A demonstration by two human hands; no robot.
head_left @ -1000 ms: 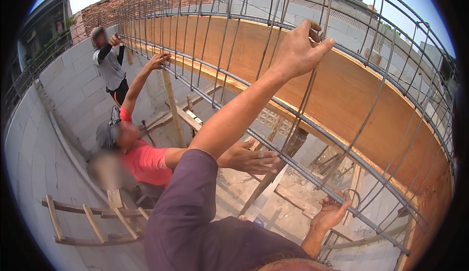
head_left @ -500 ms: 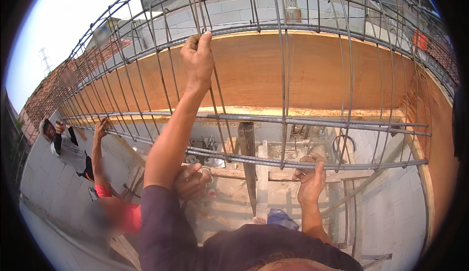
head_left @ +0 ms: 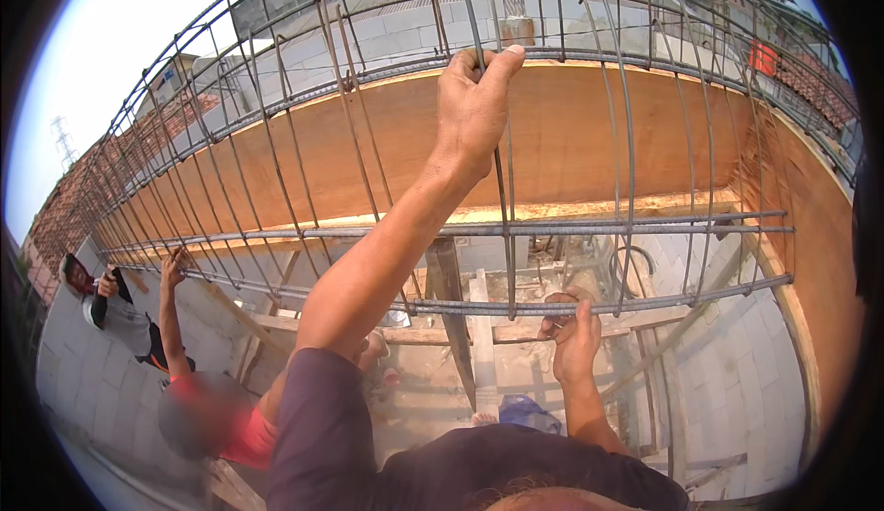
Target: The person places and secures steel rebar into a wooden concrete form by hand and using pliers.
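A long cage of steel rebar (head_left: 552, 229) with thin upright stirrups crosses in front of me. My left hand (head_left: 474, 110), arm reaching up and right, is closed around a stirrup (head_left: 508, 180) near the cage's upper rods. Lower right, my right hand (head_left: 577, 341) is palm up, its curled fingers and thumb meeting the cage's lower rod (head_left: 635, 307). The rod partly hides those fingers. Behind the cage stands an orange-brown plywood board (head_left: 571, 133).
Left, a person in a red shirt (head_left: 249, 428) has a hand on the cage. Another person in a grey top (head_left: 133, 322) stands farther off. A wooden post (head_left: 448, 304) rises below the rods. Block walls (head_left: 83, 364) flank the cluttered ground underneath.
My left hand has let go of one stirrup, moved right and taken hold of another. My right hand stays at the lower rod. The view has shifted slightly.
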